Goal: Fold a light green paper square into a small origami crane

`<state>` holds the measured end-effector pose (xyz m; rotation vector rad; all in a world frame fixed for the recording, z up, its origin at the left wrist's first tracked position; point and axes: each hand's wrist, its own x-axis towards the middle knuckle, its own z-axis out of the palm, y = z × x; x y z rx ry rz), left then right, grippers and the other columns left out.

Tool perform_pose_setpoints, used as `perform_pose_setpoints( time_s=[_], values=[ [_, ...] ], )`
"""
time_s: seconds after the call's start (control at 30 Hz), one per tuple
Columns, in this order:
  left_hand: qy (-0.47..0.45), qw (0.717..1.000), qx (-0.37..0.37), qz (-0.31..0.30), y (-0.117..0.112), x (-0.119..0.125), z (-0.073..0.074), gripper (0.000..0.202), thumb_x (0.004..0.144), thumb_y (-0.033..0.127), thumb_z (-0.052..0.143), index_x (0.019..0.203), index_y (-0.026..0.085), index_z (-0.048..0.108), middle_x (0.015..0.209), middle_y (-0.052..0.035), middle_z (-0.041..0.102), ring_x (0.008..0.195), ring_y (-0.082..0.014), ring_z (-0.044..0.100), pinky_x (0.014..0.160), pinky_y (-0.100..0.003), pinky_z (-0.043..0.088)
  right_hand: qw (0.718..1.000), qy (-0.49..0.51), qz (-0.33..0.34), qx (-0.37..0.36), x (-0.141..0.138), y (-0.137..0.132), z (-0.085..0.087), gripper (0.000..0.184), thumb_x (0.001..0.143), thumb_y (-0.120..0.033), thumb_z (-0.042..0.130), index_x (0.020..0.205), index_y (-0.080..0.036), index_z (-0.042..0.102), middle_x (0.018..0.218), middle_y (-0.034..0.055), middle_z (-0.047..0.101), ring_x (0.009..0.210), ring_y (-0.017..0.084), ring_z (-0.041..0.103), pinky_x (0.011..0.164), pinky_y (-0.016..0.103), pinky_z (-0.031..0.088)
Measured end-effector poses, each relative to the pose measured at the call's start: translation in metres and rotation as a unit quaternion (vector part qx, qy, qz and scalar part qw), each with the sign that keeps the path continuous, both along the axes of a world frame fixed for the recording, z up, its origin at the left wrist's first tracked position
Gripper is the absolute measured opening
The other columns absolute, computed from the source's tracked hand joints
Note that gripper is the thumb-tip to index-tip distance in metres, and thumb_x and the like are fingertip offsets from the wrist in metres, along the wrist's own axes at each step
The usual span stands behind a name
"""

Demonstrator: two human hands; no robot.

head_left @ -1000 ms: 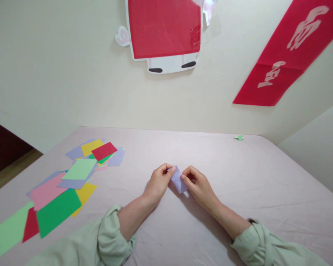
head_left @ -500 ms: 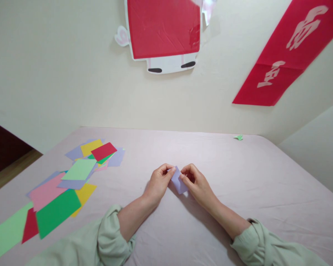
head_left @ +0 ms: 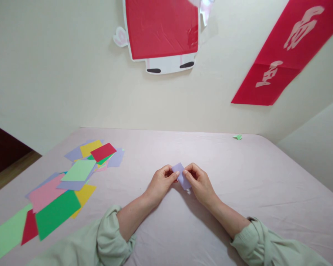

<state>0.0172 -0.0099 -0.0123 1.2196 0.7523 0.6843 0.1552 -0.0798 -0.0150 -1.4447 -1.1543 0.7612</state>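
Observation:
Between my hands, over the middle of the table, is a small piece of purple paper (head_left: 182, 178) that looks folded. My left hand (head_left: 161, 184) pinches its left edge, thumb on the near face and fingers behind. On the opposite edge, the thumb and fingers of my right hand (head_left: 202, 184) are closed on the paper too. The paper is tilted, with one corner pointing up and the lower end toward the table. The fingers hide parts of its sides and its back.
Loose coloured paper sheets (head_left: 57, 208) lie overlapping along the left of the table (head_left: 144, 147). A small green folded paper piece (head_left: 238, 137) sits at the back right. Behind the table, the wall carries a red cut-out figure (head_left: 162, 29) and a red banner (head_left: 280, 62).
The purple paper has turned slightly and moved a little up and right. Both hands have shifted their pinch on its edges.

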Motion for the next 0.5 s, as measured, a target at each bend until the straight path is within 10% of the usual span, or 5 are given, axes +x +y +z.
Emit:
perform_pose_setpoints(
  time_s=[0.5],
  values=[
    [-0.017, 1.0, 0.008, 0.024, -0.0009, -0.0025, -0.0028, 0.034, 0.078, 0.048, 0.064, 0.069, 0.016, 0.054, 0.066, 0.0025, 0.054, 0.065, -0.0116, 0.049, 0.066, -0.023, 0.039, 1.0, 0.025, 0.012, -0.003, 0.0007, 0.0001, -0.001, 0.028, 0.087, -0.043, 0.058, 0.074, -0.019, 0.053, 0.067, -0.0025, 0.049, 0.062, 0.013, 0.044, 0.058, 0.025, 0.036]
  ],
)
